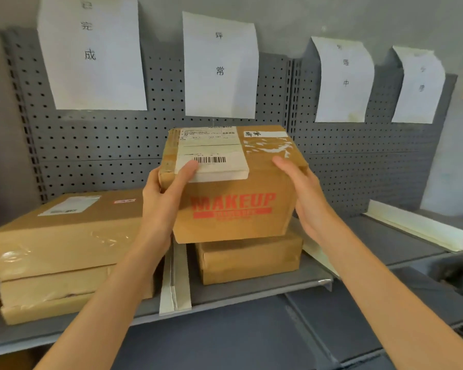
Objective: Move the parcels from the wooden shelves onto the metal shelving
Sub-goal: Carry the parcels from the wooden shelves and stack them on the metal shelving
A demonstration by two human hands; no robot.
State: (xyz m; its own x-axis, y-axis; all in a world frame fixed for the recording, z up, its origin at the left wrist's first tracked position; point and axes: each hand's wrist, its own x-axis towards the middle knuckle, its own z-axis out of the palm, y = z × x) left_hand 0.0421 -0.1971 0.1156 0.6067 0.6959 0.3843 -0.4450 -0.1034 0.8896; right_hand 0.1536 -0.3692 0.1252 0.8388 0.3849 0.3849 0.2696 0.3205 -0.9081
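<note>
Gripping MAKEUP box (233, 206) both sides: left hand (162, 201), right hand (305, 198).

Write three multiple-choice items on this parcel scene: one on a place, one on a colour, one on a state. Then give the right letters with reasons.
1. Where is the MAKEUP box?
A. On the floor
B. Over the small flat parcel on the metal shelf
C. Among the stacked parcels at left

2. What colour is the box's printed lettering?
A. Red
B. Blue
C. Black

3. How is the box held?
A. By the left hand alone
B. By the right hand alone
C. By both hands, one at each side

Answers: 1 B, the flat parcel shows directly under it; 2 A, MAKEUP is printed in red; 3 C, a hand grips each side.
</note>
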